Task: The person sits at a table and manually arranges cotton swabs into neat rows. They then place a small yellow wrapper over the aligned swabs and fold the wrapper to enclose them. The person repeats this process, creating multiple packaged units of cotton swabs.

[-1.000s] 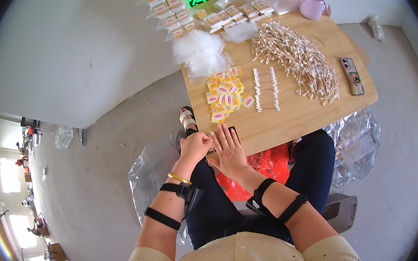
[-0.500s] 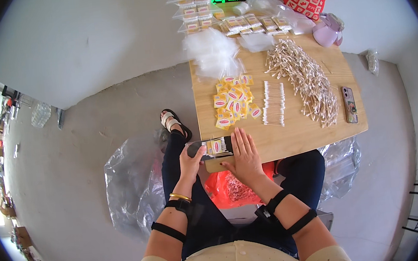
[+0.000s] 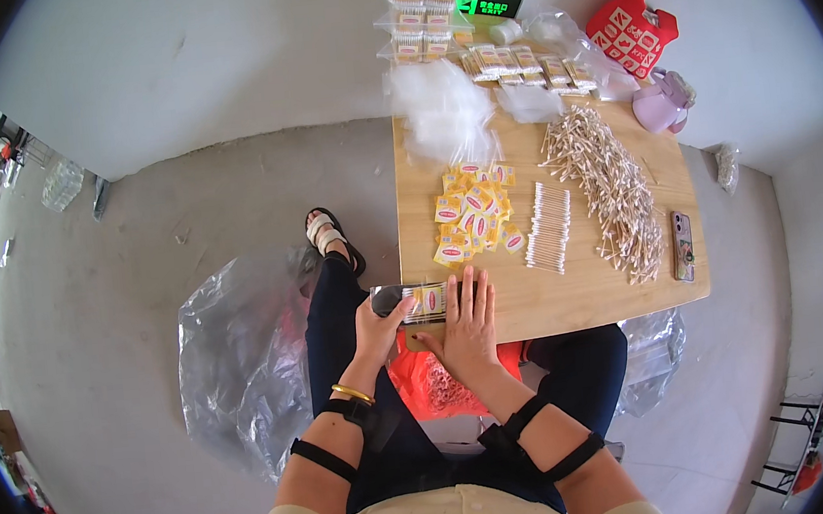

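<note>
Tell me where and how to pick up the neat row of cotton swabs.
Squeeze the swab row between its near and far ends, coming from above on the near side. Its sticks lie crosswise, side by side, so that pressure should keep them together; yellow cards lie left, the swab heap right.

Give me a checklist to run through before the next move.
1. Left hand on the dark holder: ok, thumb over its left end.
2. Right hand steadying: ok, fingers laid flat across the holder's right end.
3. Card showing in the holder: ok, on top of the swabs there.
4. Holder's underside supported: cannot tell, hidden from this view.
5. Swab row lined up: ok, side by side, apart from the pile.
6. Swab pile sorted: not ok, loose and crisscrossed.
</note>
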`<state>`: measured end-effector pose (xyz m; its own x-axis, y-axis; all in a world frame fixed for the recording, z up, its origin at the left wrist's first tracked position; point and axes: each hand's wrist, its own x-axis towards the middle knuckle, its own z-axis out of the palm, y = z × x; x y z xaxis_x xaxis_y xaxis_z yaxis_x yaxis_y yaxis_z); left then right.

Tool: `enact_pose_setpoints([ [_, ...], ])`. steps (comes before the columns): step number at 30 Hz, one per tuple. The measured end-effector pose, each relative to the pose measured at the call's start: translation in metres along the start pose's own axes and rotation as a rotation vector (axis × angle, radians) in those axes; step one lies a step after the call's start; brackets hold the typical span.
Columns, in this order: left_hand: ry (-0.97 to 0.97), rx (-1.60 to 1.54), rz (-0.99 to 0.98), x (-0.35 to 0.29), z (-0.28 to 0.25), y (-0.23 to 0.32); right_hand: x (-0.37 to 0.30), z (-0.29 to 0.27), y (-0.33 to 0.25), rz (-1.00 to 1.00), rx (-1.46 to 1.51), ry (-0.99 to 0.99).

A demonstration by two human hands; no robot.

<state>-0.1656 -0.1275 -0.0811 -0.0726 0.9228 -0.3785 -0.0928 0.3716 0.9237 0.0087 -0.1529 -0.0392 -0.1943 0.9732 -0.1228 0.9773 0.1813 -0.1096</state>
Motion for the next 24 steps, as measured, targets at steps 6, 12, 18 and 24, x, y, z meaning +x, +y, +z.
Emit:
enact_pose_setpoints([
  [6, 0.021, 0.102, 0.113, 0.003, -0.004, -0.011, -0.001, 0.0, 0.007, -0.029, 0.032, 0.024],
  [12, 0.192, 0.185, 0.086, 0.025, -0.012, -0.02, 0.001, 0.003, 0.029, -0.107, 0.058, 0.113],
  [18, 0.281, 0.382, 0.25, 0.025, 0.003, -0.013, 0.005, 0.008, 0.027, -0.121, 0.039, 0.114],
  [24, 0.313, 0.399, 0.235, 0.022, 0.007, -0.011, 0.006, 0.005, 0.02, -0.112, 0.068, 0.087],
])
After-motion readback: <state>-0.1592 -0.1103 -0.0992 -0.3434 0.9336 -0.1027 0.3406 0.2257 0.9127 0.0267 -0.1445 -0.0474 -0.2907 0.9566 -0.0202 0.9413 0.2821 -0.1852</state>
